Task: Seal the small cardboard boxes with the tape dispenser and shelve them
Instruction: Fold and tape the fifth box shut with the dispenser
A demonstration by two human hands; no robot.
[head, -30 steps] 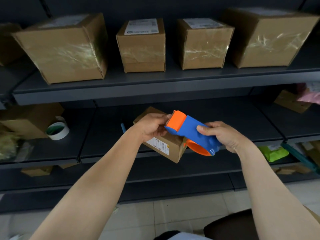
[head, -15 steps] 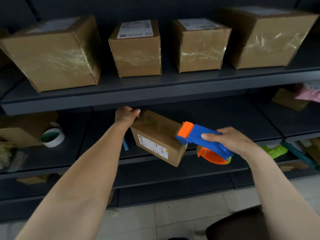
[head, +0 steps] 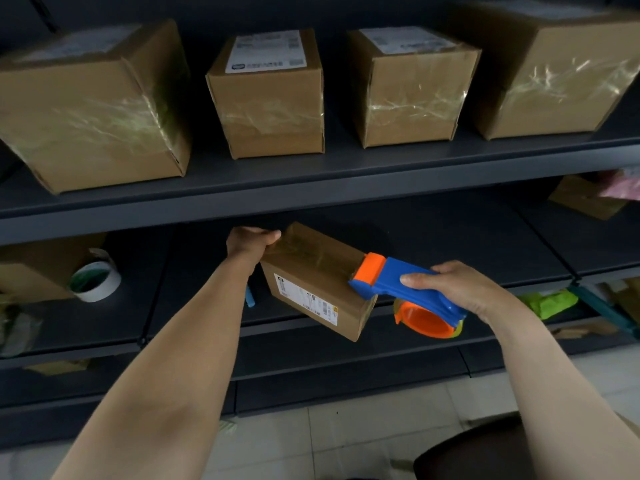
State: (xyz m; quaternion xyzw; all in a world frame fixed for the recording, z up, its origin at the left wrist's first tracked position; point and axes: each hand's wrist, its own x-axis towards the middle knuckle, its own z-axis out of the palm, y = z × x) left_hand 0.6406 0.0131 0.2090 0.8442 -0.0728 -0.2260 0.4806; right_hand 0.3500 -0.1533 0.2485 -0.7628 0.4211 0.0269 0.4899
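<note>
Head view: left hand (head: 251,242) grips one box (head: 311,275), right hand (head: 460,289) one tape dispenser (head: 391,282); four boxes (head: 270,109) above.

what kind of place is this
Probably a stockroom or parcel-packing area: dark metal shelving holds taped, labelled cardboard boxes, a tape roll sits one level down, and a tape dispenser is pressed against a small box.

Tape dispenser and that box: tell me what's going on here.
A person is sealing a small cardboard box. The left hand grips its far end, holding it tilted. The right hand holds the blue tape dispenser, its orange head on the box's near end, with clear tape lying along the top. The shelf above holds taped boxes.
</note>
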